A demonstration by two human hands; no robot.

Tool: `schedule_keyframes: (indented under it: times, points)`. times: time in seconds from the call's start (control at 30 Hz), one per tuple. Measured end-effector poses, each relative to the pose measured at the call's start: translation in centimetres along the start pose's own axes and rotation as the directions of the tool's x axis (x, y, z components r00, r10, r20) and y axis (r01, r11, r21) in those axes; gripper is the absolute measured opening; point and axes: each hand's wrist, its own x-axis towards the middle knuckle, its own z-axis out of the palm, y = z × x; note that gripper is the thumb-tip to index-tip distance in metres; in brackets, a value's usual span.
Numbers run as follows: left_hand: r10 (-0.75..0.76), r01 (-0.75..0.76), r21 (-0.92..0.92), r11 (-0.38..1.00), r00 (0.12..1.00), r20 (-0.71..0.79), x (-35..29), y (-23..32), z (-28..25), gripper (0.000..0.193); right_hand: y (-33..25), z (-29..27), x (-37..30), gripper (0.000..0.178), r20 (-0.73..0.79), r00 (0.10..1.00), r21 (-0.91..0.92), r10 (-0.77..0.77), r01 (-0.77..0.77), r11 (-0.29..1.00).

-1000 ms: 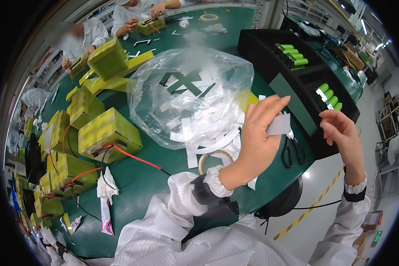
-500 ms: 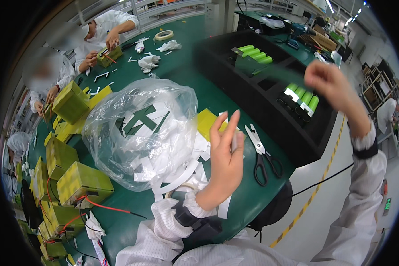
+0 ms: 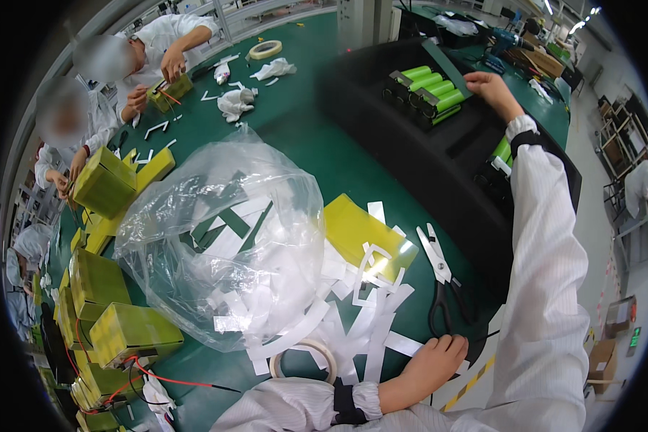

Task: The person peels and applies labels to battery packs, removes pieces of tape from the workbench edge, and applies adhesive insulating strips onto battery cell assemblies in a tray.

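My right hand point(image 3: 491, 89) pinches one end of a dark green strip point(image 3: 445, 66). The strip slants beside a group of bright green battery cells point(image 3: 428, 88) in the black foam tray point(image 3: 403, 162). A second group of green cells point(image 3: 498, 162) is partly covered by my right sleeve. At the near table edge, my left hand point(image 3: 425, 371) has its fingers bent and close together; what lies under them is hidden. White paper strips point(image 3: 403, 343) run up to this hand. Scissors with black handles point(image 3: 441, 270) lie just beyond it, blades pointing away.
A clear plastic bag point(image 3: 216, 216) of white and green strips fills the middle, with a yellow sheet point(image 3: 371, 234) and a tape roll point(image 3: 304, 360) nearby. Yellow-wrapped battery packs point(image 3: 137, 335) with red and black wires stand left. Two co-workers point(image 3: 176, 43) work at the far left.
My right hand has moved away and left, bringing the green strip over the far cells. My left hand has dropped right and toward me, to the table edge. The view has shifted slightly.
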Motion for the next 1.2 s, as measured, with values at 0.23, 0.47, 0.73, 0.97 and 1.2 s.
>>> schedule_keyframes:
  times: [0.23,0.47,0.73,0.97,1.2]
  points:
    - [-0.010,0.009,0.033,0.999,0.999,0.030,-0.1,0.0,0.6,0.047,0.6,0.2,0.5,0.022,0.096,0.995,-0.095,-0.018,0.027,0.995]
    - [-0.051,0.050,0.037,0.998,0.999,0.019,0.1,0.3,0.4,0.043,1.0,2.0,1.3,0.021,0.208,0.976,-0.146,-0.060,0.092,0.985]
    - [-0.081,0.081,-0.016,0.997,0.997,0.010,-0.1,0.3,0.8,0.044,-0.3,4.2,0.9,0.020,0.222,0.972,-0.288,-0.081,0.145,0.947]
    - [-0.042,0.042,0.004,0.999,0.997,0.058,-0.1,0.1,0.4,0.043,-0.1,4.0,1.2,0.021,0.239,0.969,-0.317,-0.056,0.132,0.939]
    - [-0.038,0.038,0.010,0.999,0.999,0.039,0.0,0.2,1.0,0.042,0.4,3.9,1.5,0.021,0.251,0.967,-0.275,-0.054,0.125,0.953]
